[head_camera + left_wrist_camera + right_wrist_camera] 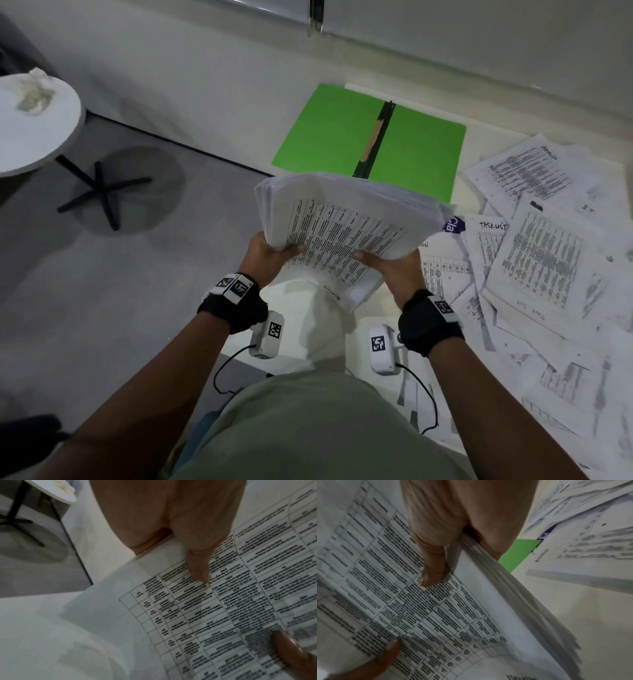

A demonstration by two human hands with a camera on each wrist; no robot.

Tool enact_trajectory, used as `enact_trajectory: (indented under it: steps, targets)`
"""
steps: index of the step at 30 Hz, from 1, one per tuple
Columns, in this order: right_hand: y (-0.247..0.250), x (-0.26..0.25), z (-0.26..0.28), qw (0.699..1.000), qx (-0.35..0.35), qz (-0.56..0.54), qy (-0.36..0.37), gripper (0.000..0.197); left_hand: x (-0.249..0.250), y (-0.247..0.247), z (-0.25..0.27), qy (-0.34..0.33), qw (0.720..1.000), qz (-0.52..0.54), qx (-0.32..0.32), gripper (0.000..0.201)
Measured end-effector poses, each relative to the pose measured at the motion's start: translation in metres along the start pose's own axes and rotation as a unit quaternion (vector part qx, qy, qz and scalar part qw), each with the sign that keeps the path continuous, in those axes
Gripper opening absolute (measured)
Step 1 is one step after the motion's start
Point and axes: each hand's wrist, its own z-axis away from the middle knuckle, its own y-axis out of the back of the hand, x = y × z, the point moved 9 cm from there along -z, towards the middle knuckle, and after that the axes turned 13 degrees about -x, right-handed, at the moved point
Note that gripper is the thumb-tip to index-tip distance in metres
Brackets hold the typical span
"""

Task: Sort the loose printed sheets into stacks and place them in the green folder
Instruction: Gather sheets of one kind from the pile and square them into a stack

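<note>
L hand (265, 255) + R hand (394, 270) pinch sheet stack (342, 226) | fingers underneath hidden | print blurred, unreadable | green folder (329, 133) near edge covered

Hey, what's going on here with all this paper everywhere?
A person holds a thick stack of printed sheets in both hands, left hand and right hand, thumbs on the top page. The green folder lies open just beyond it with nothing in it. Many loose sheets lie scattered to the right, not yet gathered.
</note>
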Motion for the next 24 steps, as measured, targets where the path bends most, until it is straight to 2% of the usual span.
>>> enact_trajectory:
  steps: [3,5,8,10,15,17,21,22,23,24]
  targets:
    - [0.009,-0.014,0.001,0.999,0.036,-0.010,0.035,0.056,0.013,-0.002,0.002,-0.040,0.999,0.009,0.004,0.030]
    - [0.009,-0.012,0.004,0.999,0.044,-0.004,0.029,0.052,0.009,-0.006,0.002,-0.032,0.999,0.014,-0.009,0.032]
    - [0.007,0.007,0.011,0.999,0.027,0.027,-0.021,0.036,-0.007,-0.010,0.005,0.012,0.999,0.001,-0.032,0.039]
    - [0.008,0.012,0.012,0.999,0.017,0.032,-0.035,0.035,-0.004,-0.009,0.004,0.006,0.999,-0.009,-0.041,0.040]
    - [0.007,0.005,0.003,1.000,0.007,0.018,-0.007,0.036,0.003,-0.006,-0.007,-0.011,0.999,0.009,-0.041,0.031]
    - [0.004,0.024,-0.004,0.999,-0.001,0.032,-0.042,0.038,-0.016,-0.009,-0.014,0.024,0.999,-0.014,-0.041,0.032]
    - [0.008,0.063,-0.007,0.981,0.021,0.136,-0.136,0.028,-0.057,-0.005,-0.022,0.110,0.987,-0.114,-0.023,0.039]
    - [0.010,0.068,-0.005,0.974,0.032,0.160,-0.156,0.032,-0.056,-0.004,-0.023,0.105,0.985,-0.132,-0.021,0.039]
    - [0.013,0.072,-0.005,0.968,0.044,0.184,-0.167,0.043,-0.051,-0.003,-0.024,0.095,0.985,-0.143,-0.017,0.036]
    - [0.014,0.075,-0.004,0.962,0.049,0.206,-0.173,0.063,-0.047,0.000,-0.026,0.085,0.985,-0.147,-0.011,0.032]
